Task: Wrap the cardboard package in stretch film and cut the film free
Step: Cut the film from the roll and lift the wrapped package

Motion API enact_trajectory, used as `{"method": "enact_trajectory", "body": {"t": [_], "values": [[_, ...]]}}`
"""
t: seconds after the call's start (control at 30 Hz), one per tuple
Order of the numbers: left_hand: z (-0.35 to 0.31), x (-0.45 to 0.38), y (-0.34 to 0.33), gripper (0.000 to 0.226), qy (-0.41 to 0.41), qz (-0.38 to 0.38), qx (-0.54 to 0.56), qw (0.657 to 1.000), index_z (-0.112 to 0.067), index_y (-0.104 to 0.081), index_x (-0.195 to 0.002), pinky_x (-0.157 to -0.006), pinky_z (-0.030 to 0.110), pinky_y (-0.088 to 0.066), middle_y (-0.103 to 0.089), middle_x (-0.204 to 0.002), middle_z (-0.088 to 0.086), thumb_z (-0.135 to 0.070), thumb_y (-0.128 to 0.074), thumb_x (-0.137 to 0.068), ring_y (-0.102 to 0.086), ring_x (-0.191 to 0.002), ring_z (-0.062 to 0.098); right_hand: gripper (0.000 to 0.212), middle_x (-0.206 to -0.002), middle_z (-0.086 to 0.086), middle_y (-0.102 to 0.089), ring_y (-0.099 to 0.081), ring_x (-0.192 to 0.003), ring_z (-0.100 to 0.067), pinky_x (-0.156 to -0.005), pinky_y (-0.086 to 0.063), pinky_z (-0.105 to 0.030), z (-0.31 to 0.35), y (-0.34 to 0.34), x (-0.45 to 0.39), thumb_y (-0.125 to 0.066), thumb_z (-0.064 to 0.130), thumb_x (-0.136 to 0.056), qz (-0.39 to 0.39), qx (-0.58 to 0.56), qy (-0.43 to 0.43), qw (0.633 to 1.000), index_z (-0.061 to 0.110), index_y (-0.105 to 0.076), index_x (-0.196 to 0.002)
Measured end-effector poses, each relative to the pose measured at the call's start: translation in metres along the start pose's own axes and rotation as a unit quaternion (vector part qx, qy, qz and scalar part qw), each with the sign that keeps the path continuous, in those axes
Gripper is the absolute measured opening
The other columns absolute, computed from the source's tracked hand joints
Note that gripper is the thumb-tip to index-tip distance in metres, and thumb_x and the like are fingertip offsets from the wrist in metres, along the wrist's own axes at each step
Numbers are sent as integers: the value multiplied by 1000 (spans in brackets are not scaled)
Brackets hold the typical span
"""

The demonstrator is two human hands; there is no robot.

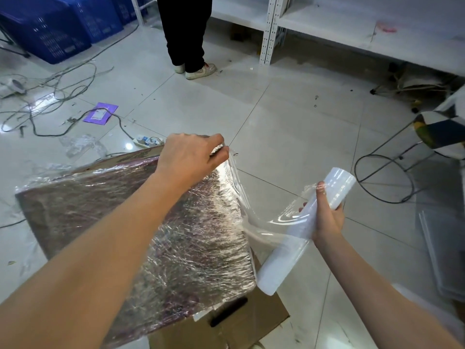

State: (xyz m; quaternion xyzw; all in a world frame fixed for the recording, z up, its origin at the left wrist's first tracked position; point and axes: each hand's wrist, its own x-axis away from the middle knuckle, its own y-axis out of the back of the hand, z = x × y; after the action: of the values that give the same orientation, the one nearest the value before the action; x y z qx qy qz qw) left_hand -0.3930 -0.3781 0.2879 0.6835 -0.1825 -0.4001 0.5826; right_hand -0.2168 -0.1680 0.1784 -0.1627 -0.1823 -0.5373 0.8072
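Observation:
A flat cardboard package point(156, 230), wrapped in crinkled clear film, lies tilted on a plain cardboard box point(241, 328) in the lower middle. My left hand point(191, 157) reaches over the package and pinches the film at its far right corner. A loose sheet of stretch film point(271, 217) runs from that corner to the white film roll point(302, 233). My right hand point(327, 217) grips the roll near its upper end, to the right of the package. No cutting tool is visible.
A person's legs point(187, 34) stand at the back. Blue crates point(57, 28) at the far left, white shelving point(271, 28) at the back right. Cables point(63, 91), a power strip point(148, 141) and a purple envelope point(100, 113) lie on the floor. A wire-frame stool point(392, 167) stands right.

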Motion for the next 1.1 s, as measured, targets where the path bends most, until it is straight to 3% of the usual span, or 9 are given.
{"method": "enact_trajectory", "body": {"t": [0.1,0.17,0.23,0.37,0.47,0.57,0.7,0.93,1.1], "values": [[3,-3,-2,43,-12,1,6,1000,-16,-70,-88,-52,22,-18,-63,-55,3,-45,-37,-93,-57,-44,25,50,-93,-8,-70,-69,-85,-32,-82,-56,-51,-3,12,-4,-78,62,-57,-26,-3,-4,1000,26,-60,-87],[4,-4,-1,42,-13,2,6,1000,-16,-69,-87,-51,20,-13,-62,-53,4,-44,-39,-92,-57,-43,26,44,-88,-5,-69,-69,-85,-32,-84,-55,-52,-4,18,-6,-77,60,-62,-33,-10,-1,999,27,-59,-86],[3,-4,-3,46,-13,-6,2,1000,-16,-69,-89,-50,20,-11,-62,-53,4,-45,-33,-92,-57,-44,27,39,-86,-1,-67,-68,-85,-28,-85,-55,-50,-4,24,-6,-76,57,-67,-48,-15,-2,999,28,-58,-85],[4,-5,-5,41,3,-5,-6,1000,-17,-67,-98,-54,26,-21,-66,-63,8,-44,-38,-98,-62,-57,30,59,-97,2,-65,-67,-93,-27,-88,-53,-47,-5,35,-7,-75,66,-57,-89,-23,-14,996,28,-54,-96],[5,-9,-4,37,15,3,-1,1000,-15,-65,-106,-57,29,-23,-67,-69,12,-42,-41,-99,-63,-65,33,63,-100,-1,-61,-65,-93,-26,-88,-52,-43,-4,46,-8,-74,63,-65,-145,-29,-41,988,19,-50,-104],[3,-11,-6,37,23,0,0,1000,-16,-64,-107,-58,30,-23,-68,-71,12,-43,-40,-99,-63,-67,33,68,-107,-3,-59,-60,-91,-24,-84,-50,-38,-6,60,-8,-71,60,-71,-198,-26,-62,978,14,-51,-117],[5,-10,-8,40,17,-1,-10,1000,-16,-65,-105,-56,29,-21,-66,-67,10,-44,-38,-100,-62,-62,31,90,-111,-4,-63,-64,-95,-28,-89,-52,-44,-10,72,-4,-72,67,-59,-222,-61,-83,970,11,-53,-126],[0,-7,-6,61,15,-6,-3,1000,-16,-67,-99,-54,27,-20,-66,-64,6,-53,-18,-92,-59,-55,27,78,-107,-3,-58,-61,-100,-26,-85,-50,-37,-11,88,-4,-71,58,-71,-250,-46,-92,963,8,-51,-128],[-2,-7,-1,43,27,30,-8,999,-18,-63,-110,-58,29,-24,-69,-77,8,-46,-33,-99,-63,-69,29,80,-108,-1,-58,-60,-96,-24,-84,-48,-34,-6,99,0,-70,62,-70,-272,-40,-89,957,10,-52,-128]]}}
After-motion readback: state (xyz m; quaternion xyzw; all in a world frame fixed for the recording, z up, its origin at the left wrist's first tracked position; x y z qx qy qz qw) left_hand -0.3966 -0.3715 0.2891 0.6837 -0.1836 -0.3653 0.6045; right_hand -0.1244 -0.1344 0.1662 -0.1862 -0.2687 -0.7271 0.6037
